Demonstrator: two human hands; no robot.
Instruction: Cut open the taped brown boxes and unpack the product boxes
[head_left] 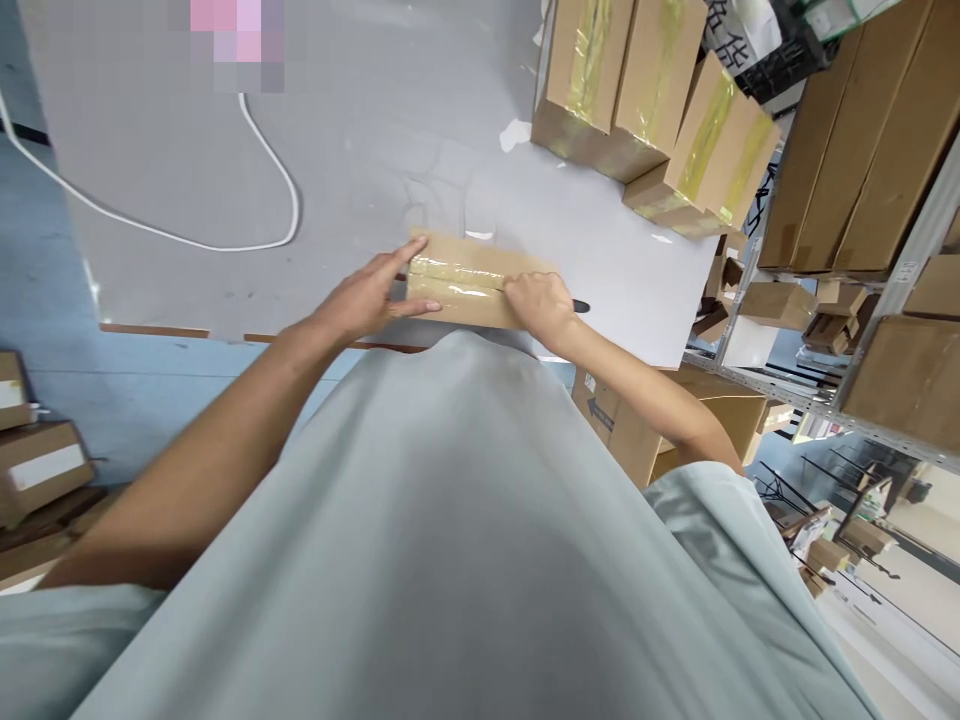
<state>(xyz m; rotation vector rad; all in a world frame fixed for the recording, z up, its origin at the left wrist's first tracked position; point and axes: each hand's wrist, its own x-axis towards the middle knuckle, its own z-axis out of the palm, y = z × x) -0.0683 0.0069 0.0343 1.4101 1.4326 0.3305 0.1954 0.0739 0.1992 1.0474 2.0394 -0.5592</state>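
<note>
A small flat cardboard box (pixel 472 275) with clear tape along its top lies near the front edge of the grey table (pixel 360 150). My left hand (pixel 371 295) rests on the box's left end, fingers spread flat against it. My right hand (pixel 538 305) is closed around a thin dark tool (pixel 579 306), whose tip sticks out to the right, and presses on the box's right end along the tape seam. My pale shirt hides the table's near edge below the box.
Several taped cardboard boxes (pixel 652 90) stand at the table's back right. A white cable (pixel 225 235) loops across the left of the table. Metal shelving (pixel 862 250) with cartons fills the right side. More boxes (pixel 37 450) sit on the floor at left.
</note>
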